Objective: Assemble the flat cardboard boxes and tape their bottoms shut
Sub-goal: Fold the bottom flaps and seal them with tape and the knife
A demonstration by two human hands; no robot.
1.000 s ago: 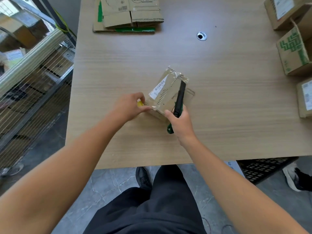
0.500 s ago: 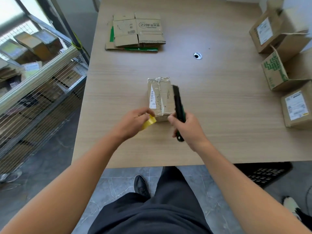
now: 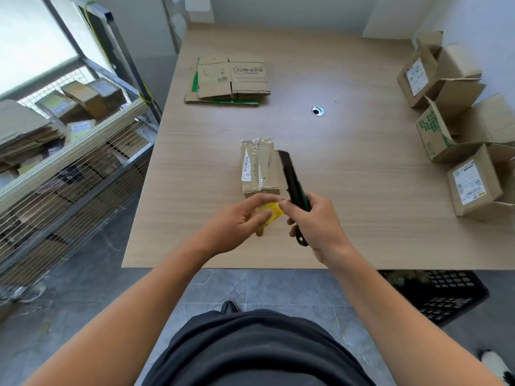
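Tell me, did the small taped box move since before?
Yes. The small taped box turned: it sat slanted before, and now lies square to the table edge, its far end swung left.

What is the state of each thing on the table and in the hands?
taped box, lying flat on the table, untouched.
knife, held by the right hand.
yellow tape piece, pinched by the left hand.
cardboard stack, flat, not assembled.
boxes at right, set up, flaps open.
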